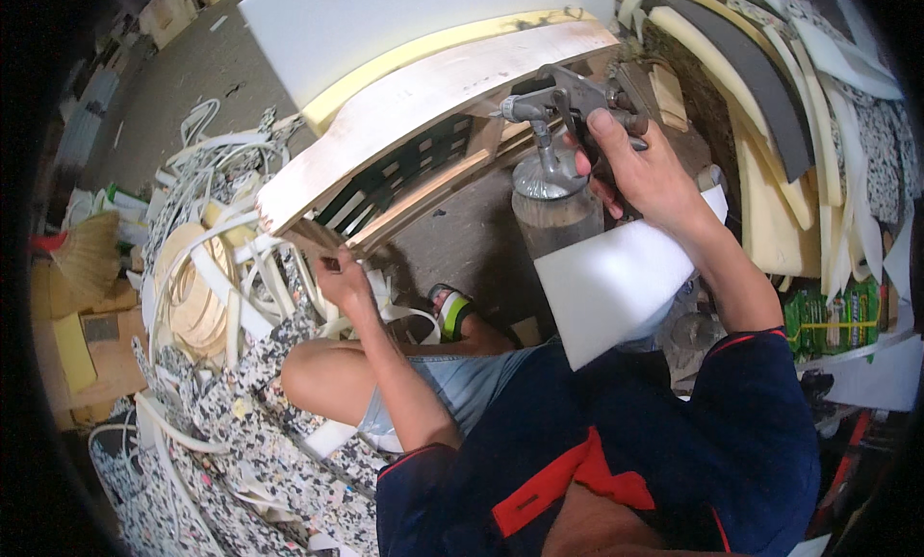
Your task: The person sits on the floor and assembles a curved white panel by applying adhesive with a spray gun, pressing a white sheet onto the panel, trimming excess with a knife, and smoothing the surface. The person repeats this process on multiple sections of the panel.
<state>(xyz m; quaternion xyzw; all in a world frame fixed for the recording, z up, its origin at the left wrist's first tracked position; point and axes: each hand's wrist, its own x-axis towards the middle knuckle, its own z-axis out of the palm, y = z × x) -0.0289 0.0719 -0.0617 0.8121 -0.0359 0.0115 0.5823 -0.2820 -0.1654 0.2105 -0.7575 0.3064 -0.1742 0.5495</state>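
Note:
My right hand [645, 162] is wrapped around the handle of a metal spray gun [553, 109], whose round cup [553, 206] hangs below it. The nozzle points left toward a curved wooden furniture frame [433, 85]. At the frame's near left end, my left hand [345, 280] has its fingers curled round the wood, with the fingertips partly hidden. Yellow and white foam [433, 27] covers the frame's far side, and dark webbing [404, 172] crosses its inside. Below my right forearm sits a white foam piece [616, 287].
Speckled foam blocks [260, 441] and tangled foam strips [202, 153] pile up on the left, around a stack of round pale discs [192, 292]. Tall curved foam sheets [770, 143] stand at the right, above a green package [833, 321]. A straw broom [87, 249] lies far left.

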